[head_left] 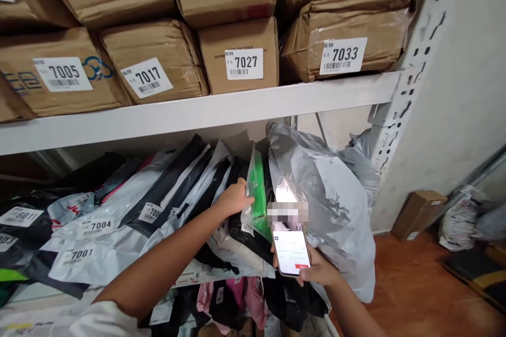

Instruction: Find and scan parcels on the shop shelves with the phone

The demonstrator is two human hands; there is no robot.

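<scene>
My left hand (235,198) reaches into the row of mailing bags on the middle shelf. Its fingers are closed at the edge of a green package (259,187) in a pale plastic bag, which stands on edge. In my right hand (322,269) is a smartphone (292,253), held upright with its lit screen facing me. A white page with a red button shows on the screen, and a blurred patch hides the phone's top. Just behind the phone bulges a large grey plastic bag (340,195), with a bright patch of light on it.
Above, a white shelf beam (205,109) carries cardboard boxes with number labels, such as the 7027 box (241,37). White and black mailing bags (106,226) lean together at left. A perforated post (411,58) stands at right, near a small floor carton (417,214). Pink bags (255,300) lie below.
</scene>
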